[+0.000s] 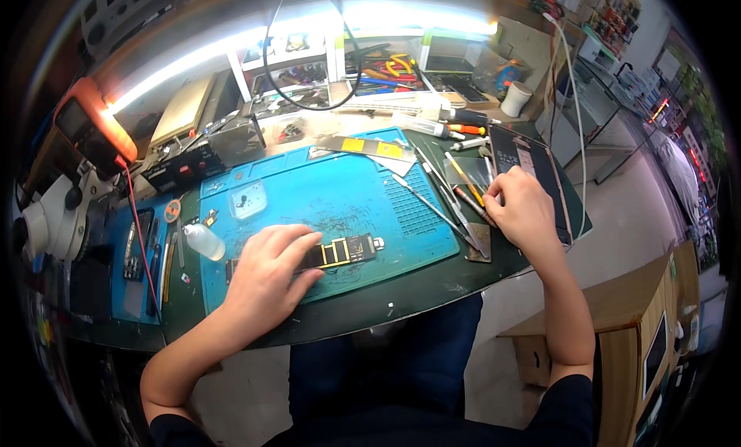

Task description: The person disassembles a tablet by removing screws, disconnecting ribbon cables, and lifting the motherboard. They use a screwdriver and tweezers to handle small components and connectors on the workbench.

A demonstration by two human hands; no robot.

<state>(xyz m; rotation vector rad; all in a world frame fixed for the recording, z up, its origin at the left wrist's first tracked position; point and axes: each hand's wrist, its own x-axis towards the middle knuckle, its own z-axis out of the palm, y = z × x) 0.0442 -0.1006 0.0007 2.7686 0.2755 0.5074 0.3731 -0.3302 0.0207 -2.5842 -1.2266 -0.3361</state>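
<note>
On the blue repair mat (355, 158) lies a long, flat black electronic part (340, 252) with yellow-edged rectangles and a silvery end. My left hand (270, 269) covers its left portion, with the part between thumb and fingers. Over to the right, my right hand (525, 212) is closed, its fingertips pinched together beside a row of slim tools. Whatever those fingertips hold is hidden. Nearest to them are a yellow pen-like tool (465, 177) and metal tweezers (463, 223). A black phone-like panel (532, 165) lies beyond the right hand.
A small clear tray (248, 199) with dark bits and a squeeze bottle (204, 242) stand near my left hand. An orange multimeter (94, 129) and a white microscope-like device (54, 215) are at far left. A white cable (575, 107) hangs at right.
</note>
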